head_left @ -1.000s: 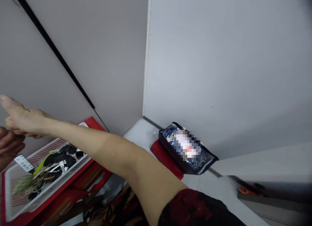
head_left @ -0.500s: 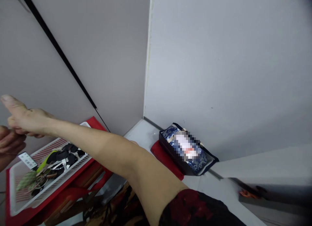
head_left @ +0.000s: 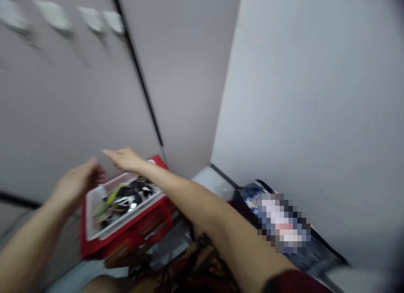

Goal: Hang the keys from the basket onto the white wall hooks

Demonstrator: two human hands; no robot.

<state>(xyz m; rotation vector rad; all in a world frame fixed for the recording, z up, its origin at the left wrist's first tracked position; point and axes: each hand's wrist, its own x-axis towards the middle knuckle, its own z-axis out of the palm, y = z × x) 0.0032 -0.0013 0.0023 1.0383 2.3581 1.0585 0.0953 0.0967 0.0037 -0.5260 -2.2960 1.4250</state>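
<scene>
My right hand reaches across to the left, just above the back of a white plastic basket. One digit points left and nothing shows in it. My left hand hovers at the basket's left end, fingers bent and smeared by motion; whether they hold anything is unclear. The hands are apart. In the basket lies a pile of keys with black heads and metal blades, among them a yellow-green strip. A white tag is near my left fingers. The basket rests on a red bag or box.
White hooks line the grey panel at upper left, with blurred small items below some. A black strip runs down the panel. A dark blue patterned bag leans against the right wall.
My hands were close together at the left edge and are now apart, nearer the basket. The view has swung left, bringing the hooks and my left forearm into sight.
</scene>
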